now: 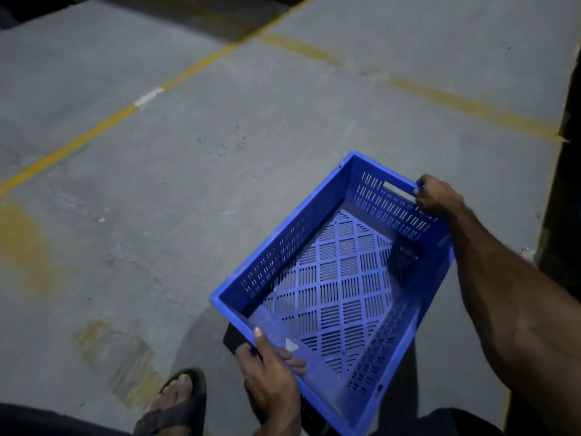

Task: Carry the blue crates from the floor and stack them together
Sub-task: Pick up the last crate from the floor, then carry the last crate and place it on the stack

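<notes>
An empty blue crate (pixel 333 278) with slotted walls and floor is held above the concrete floor, tilted, at the lower right of the head view. My left hand (pixel 270 369) grips its near end wall, thumb on the rim and fingers curled through the handle slot. At the far end my right hand (pixel 437 196) grips the rim beside the handle slot, the forearm running along the crate's right side. No other crate is in sight.
Grey concrete floor (pixel 188 184) with yellow painted lines (pixel 94 130) stretches ahead and to the left. A dark wall or stack edge (pixel 566 184) rises on the right. My sandalled foot (pixel 176 401) is at the bottom, left of the crate.
</notes>
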The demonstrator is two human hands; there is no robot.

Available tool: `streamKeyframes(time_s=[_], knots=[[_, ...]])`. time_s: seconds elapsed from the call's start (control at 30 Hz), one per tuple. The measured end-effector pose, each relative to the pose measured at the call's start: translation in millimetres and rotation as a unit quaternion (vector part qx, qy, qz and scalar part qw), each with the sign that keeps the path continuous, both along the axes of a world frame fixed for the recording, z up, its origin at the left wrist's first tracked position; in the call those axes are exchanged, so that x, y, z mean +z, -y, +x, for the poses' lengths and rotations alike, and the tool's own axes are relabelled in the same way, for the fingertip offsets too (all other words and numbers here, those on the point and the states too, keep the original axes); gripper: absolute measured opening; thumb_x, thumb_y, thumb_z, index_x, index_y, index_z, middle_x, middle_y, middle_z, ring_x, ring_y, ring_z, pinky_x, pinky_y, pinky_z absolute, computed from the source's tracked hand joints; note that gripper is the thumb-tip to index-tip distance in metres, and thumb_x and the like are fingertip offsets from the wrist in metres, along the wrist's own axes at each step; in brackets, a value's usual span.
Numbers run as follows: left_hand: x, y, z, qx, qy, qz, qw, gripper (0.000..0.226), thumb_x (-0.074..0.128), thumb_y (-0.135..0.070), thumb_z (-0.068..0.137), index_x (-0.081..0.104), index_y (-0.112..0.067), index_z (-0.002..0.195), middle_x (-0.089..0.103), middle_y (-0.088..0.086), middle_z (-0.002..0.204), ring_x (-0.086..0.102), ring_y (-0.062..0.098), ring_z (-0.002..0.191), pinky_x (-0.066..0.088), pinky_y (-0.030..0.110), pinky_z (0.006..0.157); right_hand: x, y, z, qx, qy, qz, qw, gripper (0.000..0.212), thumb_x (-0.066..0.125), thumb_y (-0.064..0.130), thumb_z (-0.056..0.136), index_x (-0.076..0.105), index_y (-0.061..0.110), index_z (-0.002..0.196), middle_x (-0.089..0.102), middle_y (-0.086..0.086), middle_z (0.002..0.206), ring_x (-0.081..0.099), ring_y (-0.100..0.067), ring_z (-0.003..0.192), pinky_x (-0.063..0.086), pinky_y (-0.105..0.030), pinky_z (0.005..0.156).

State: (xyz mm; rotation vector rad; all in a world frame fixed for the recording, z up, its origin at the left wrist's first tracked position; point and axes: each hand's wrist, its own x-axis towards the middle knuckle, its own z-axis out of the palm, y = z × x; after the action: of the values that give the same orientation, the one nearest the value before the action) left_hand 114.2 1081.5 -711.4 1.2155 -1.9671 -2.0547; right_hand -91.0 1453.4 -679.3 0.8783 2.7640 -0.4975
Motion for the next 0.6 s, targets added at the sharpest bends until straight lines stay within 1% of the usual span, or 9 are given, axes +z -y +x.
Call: streamKeyframes(time_s=[0.03,0.1,0.17,0.2,0.23,0.3,0.43,0.53,0.6], knots=[[-10,7,-3,-0.006,-0.002,-0.026,1.0,0.039,0.045,-0.042,0.106,0.039,-0.01,0.083,0.049,0.022,0.058,0.049,0.027,0.031,0.047,0.036,0.039,-1,-3,4,0.005,0.001,0.002,1.0,0.021,0.054,0.022,0.095,0.053,0.015,0.115,0.064,-0.016,0.123,0.063,-0.038,0.106,0.051,-0.054,0.096],[-21,23,-12,-0.031,0.012,-0.092,0.995,0.046,0.041,-0.058,0.104,0.043,-0.017,0.084,0.057,0.014,0.052,0.058,0.029,0.036,0.053,0.045,0.048,6,-7,18,0.015,-0.002,-0.003,1.0,0.019,0.055,0.025,0.094,0.051,0.015,0.11,0.064,-0.019,0.117,0.063,-0.038,0.096,0.055,-0.052,0.087],[-29,40,-27,-0.051,0.032,-0.127,0.99,0.063,0.036,-0.077,0.095,0.048,-0.016,0.085,0.062,0.017,0.057,0.065,0.037,0.05,0.056,0.056,0.056,24,-8,34,0.012,-0.001,-0.003,1.0,0.019,0.054,0.027,0.098,0.051,0.012,0.11,0.064,-0.021,0.113,0.061,-0.037,0.092,0.054,-0.046,0.08],[-29,49,-37,-0.065,0.041,-0.133,0.988,0.069,0.034,-0.081,0.093,0.051,-0.015,0.084,0.063,0.019,0.06,0.065,0.039,0.053,0.056,0.058,0.058,35,-7,41,0.007,-0.005,-0.004,1.0,0.019,0.053,0.026,0.1,0.051,0.01,0.11,0.063,-0.023,0.114,0.06,-0.037,0.091,0.052,-0.044,0.079],[-21,55,-50,-0.075,0.033,-0.127,0.988,0.068,0.035,-0.078,0.095,0.052,-0.014,0.083,0.063,0.019,0.061,0.064,0.037,0.051,0.056,0.056,0.057,47,-6,47,-0.002,-0.013,-0.008,1.0,0.019,0.052,0.025,0.101,0.051,0.009,0.111,0.063,-0.025,0.115,0.059,-0.037,0.091,0.05,-0.043,0.078],[8,66,-85,-0.105,0.005,-0.101,0.989,0.052,0.041,-0.064,0.101,0.05,-0.016,0.081,0.061,0.017,0.057,0.06,0.032,0.041,0.055,0.051,0.051,72,-4,61,-0.025,-0.017,-0.022,0.999,0.022,0.05,0.027,0.104,0.05,0.008,0.113,0.063,-0.026,0.117,0.058,-0.036,0.091,0.049,-0.044,0.078],[78,89,-166,-0.199,-0.007,-0.11,0.974,0.046,0.05,-0.055,0.099,0.05,-0.014,0.079,0.063,0.016,0.06,0.061,0.032,0.045,0.053,0.045,0.047,130,7,89,-0.085,-0.034,-0.059,0.994,0.029,0.044,0.033,0.107,0.049,0.007,0.118,0.063,-0.024,0.119,0.057,-0.033,0.091,0.044,-0.04,0.078],[143,103,-226,-0.264,-0.021,-0.091,0.96,0.036,0.057,-0.041,0.101,0.054,-0.009,0.083,0.06,0.016,0.059,0.056,0.027,0.038,0.044,0.032,0.042,177,24,111,-0.114,-0.045,-0.097,0.988,0.028,0.043,0.038,0.107,0.046,0.013,0.119,0.065,-0.02,0.115,0.064,-0.039,0.096,0.051,-0.05,0.085],[191,113,-258,-0.32,-0.025,-0.076,0.944,0.029,0.058,-0.028,0.102,0.055,-0.005,0.086,0.056,0.015,0.059,0.052,0.024,0.037,0.039,0.025,0.037,216,46,122,-0.142,-0.065,-0.115,0.981,0.031,0.044,0.04,0.107,0.047,0.013,0.12,0.062,-0.018,0.113,0.064,-0.04,0.097,0.052,-0.054,0.088]])
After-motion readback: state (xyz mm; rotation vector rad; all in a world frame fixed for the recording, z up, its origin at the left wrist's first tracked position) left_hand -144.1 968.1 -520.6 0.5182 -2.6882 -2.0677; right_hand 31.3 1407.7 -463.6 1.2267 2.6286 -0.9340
